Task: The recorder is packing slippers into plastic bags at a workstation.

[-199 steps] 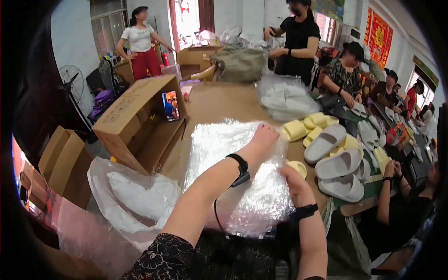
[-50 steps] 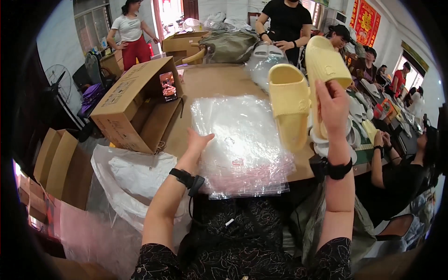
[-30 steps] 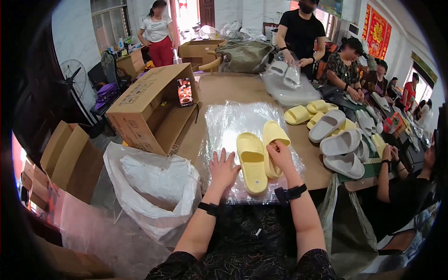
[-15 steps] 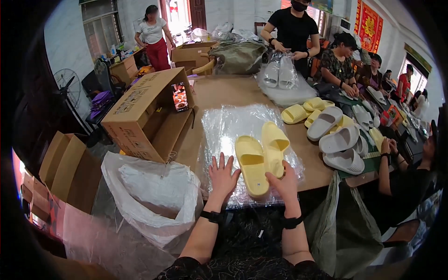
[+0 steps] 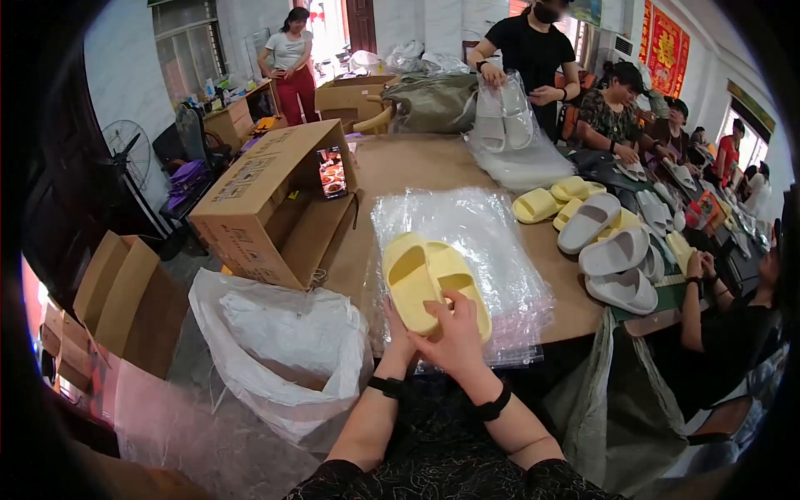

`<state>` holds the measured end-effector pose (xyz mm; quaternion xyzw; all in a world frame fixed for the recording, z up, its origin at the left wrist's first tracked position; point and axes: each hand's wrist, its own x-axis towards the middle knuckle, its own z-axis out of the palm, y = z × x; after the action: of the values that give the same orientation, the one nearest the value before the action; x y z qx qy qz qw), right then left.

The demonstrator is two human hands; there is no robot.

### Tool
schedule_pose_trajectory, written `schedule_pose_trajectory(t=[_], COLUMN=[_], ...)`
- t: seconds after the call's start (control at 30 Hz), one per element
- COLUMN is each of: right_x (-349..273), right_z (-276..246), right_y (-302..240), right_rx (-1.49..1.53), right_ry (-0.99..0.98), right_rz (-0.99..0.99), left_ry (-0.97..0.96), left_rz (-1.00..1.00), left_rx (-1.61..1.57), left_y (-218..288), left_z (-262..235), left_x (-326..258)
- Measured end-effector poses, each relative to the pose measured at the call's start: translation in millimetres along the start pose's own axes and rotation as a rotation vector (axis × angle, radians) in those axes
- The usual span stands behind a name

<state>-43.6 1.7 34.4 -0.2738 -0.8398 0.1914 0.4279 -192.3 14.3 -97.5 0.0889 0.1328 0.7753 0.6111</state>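
Both hands have closed in on the pair of yellow slippers (image 5: 433,283) since half a second ago, when they lay flat at its heels. At left, a cardboard box (image 5: 275,204) and a white sack (image 5: 287,342) flank the surface (image 5: 417,162). The left hand (image 5: 396,321), mostly hidden, cups the pair's near end; its grip cannot be told. The right hand (image 5: 454,329) clasps the right slipper's heel. The pair rests on the stack of clear bags (image 5: 483,242); bagging appears under way, and the next move likely calls for opening the top bag.
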Motion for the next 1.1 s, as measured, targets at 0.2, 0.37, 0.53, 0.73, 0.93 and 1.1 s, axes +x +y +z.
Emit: schedule_pose_trajectory(t=[0.2,0.37,0.53,0.73,0.93,1.1], right_x=[-11.8,-11.3,-16.5,-12.2,1.9,3.1], right_z=[-2.3,-5.8,-9.7,-16.4,-25.8,-33.1], right_y=[16.7,3.3,15.8,27.4,21.8,12.7], right_rx=[0.070,0.188,0.163,0.150,0.176,0.121], right_ry=[-0.132,-0.285,-0.200,-0.098,0.034,-0.025], right_rz=[0.036,-0.088,-0.018,-0.070,-0.100,-0.351], left_ry=[-0.052,0.046,0.136,0.149,0.293,0.242], left_rz=[-0.075,0.073,0.200,0.543,0.380,0.793], left_rx=[0.062,0.341,0.594,2.331,2.447,2.485], left_y=[-10.6,-3.4,-17.4,-3.2,-7.6,-6.9], left_z=[14.4,3.1,-9.6,14.0,26.3,-3.2], left_x=[0.4,-8.5,-1.7,-9.5,-5.1,5.7])
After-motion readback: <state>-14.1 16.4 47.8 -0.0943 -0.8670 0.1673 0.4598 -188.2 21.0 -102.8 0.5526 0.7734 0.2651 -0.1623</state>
